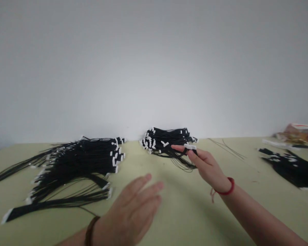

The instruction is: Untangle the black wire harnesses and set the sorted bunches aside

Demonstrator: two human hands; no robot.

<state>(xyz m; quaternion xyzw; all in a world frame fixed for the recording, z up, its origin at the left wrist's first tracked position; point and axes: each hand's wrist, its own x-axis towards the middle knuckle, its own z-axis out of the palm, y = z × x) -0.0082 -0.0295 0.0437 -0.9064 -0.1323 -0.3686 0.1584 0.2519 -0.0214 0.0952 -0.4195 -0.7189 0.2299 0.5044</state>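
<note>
1) I see the right hand (207, 167), a red bracelet (230, 187) at its wrist, pinching a white connector (190, 147) between thumb and fingers, black wiring (195, 152) beside it
2) The left hand (135, 206) hovers well apart from the right, blurred, fingers loosely extended and grasping nothing
3) Just beyond the right hand's fingertips sits a stack of black cables (169, 136) with white ends
4) Left of the left hand, a bigger cable pile (82, 162) spreads over the table (184, 218)
5) Right of the right hand lie thin loose wires (228, 149) and, farther out, a dark bundle (292, 169)
</note>
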